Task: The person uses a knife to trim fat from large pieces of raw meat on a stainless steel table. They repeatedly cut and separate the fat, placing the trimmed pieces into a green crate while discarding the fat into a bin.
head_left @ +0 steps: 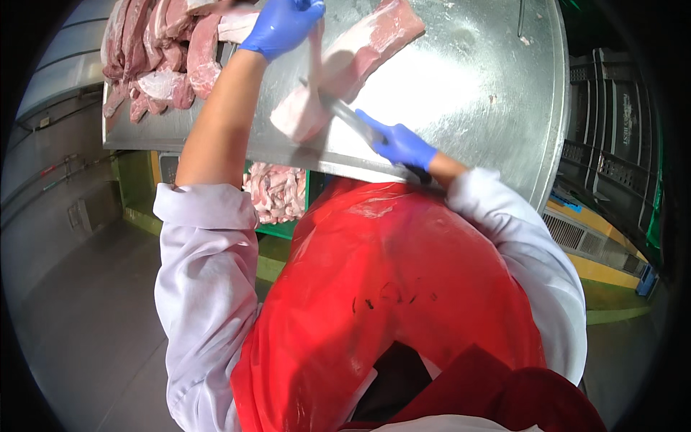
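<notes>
right hand (405,145) closed around knife (354,121)

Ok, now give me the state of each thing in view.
Left hand: gloved, gripping the pale strip
Right hand: gloved, closed around the knife
Pale strip: held up
Knife: blade blurred
Large meat piece: lying on the metal table
Other meat: heaped
Metal table: shiny
Green bin: holding pink pieces
Red apron: worn, smeared

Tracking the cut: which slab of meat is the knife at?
The long slab lying apart, under the knife in the right hand; the other slabs are heaped to its left.
</notes>
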The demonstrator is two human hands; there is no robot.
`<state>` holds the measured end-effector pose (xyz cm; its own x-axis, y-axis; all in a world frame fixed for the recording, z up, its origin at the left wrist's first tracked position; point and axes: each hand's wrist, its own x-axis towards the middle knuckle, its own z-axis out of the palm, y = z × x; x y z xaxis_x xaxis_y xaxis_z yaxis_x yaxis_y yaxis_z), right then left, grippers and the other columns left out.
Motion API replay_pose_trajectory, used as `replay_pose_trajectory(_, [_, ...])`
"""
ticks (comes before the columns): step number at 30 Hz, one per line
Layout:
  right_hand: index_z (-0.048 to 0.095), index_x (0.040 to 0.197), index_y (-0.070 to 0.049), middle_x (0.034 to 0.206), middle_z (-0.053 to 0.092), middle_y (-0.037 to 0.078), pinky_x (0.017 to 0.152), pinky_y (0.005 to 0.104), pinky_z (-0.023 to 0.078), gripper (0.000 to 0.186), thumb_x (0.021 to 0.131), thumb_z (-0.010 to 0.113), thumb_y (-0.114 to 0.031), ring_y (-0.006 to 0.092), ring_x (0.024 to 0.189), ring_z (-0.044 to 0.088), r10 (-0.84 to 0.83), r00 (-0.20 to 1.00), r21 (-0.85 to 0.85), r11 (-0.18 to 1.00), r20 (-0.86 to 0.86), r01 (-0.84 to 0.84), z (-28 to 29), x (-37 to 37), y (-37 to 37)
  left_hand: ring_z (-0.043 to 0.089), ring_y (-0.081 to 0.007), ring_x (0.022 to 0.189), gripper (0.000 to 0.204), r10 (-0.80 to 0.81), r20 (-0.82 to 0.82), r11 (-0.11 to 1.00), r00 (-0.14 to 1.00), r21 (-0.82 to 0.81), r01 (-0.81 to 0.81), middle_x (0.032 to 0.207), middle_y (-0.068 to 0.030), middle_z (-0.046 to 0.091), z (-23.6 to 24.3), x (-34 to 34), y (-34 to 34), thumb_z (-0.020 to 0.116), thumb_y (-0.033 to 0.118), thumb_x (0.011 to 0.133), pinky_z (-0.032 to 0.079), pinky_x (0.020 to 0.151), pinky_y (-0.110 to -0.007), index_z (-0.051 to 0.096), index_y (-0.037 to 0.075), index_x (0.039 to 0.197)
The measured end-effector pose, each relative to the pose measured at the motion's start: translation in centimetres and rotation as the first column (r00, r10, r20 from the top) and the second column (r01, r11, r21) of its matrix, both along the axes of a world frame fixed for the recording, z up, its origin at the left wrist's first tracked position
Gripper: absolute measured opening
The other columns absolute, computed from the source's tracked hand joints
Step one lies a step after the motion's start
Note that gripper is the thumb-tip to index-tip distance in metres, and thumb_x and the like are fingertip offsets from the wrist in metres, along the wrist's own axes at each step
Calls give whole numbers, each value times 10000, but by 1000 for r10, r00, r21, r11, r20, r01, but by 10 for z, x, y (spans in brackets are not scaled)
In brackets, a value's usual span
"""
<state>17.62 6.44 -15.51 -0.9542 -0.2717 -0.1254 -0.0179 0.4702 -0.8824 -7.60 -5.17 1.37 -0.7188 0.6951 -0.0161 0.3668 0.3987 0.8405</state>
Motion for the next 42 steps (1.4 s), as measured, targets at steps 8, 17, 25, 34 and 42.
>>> replay_pose_trajectory(8, [252, 1587, -231, 1059, 671, 180, 765, 399, 572, 677, 961, 508, -240, 259, 824, 691, 90, 996, 10, 996, 19, -90, 17, -29, -12, 463, -43, 618, 120, 115, -156, 992, 981, -31, -121, 682, 57, 506, 37, 6, -33, 624, 113, 945, 394, 570, -231, 597, 81, 832])
replay_pose_trajectory(17, [193, 1599, -211, 775, 671, 217, 679, 437, 567, 687, 966, 460, -192, 300, 583, 663, 84, 987, -1, 996, 138, -84, 22, -74, -69, 485, -32, 629, 93, 87, -47, 991, 995, 111, -81, 720, 52, 542, 89, 37, -52, 640, 111, 950, 401, 577, -211, 613, 81, 866])
replay_pose_trajectory(25, [211, 1588, -197, 829, 659, 227, 674, 451, 548, 676, 958, 452, -156, 350, 615, 670, 121, 980, -51, 992, 160, -114, 17, -53, -89, 549, -84, 769, 106, 240, 66, 920, 969, 305, -248, 857, -3, 608, 109, 55, -129, 662, 119, 938, 443, 692, -247, 644, 17, 961])
replay_pose_trajectory(34, [143, 1592, -224, 1032, 667, 291, 808, 512, 527, 747, 935, 492, -152, 443, 859, 675, 180, 961, -39, 981, -208, -192, -12, -18, -83, 599, -157, 874, 167, 462, 141, 757, 876, 453, -472, 1003, -97, 643, 147, 92, -236, 639, 61, 933, 479, 781, -281, 642, -49, 1059])
replay_pose_trajectory(42, [235, 1585, -201, 1060, 684, 222, 845, 478, 518, 725, 925, 535, -178, 400, 895, 677, 370, 927, -20, 929, 65, -370, 51, -85, -139, 375, -199, 823, 200, 387, 38, 659, 921, 687, -305, 828, -46, 336, 209, 142, -329, 529, 210, 913, 341, 796, -363, 421, 51, 858])
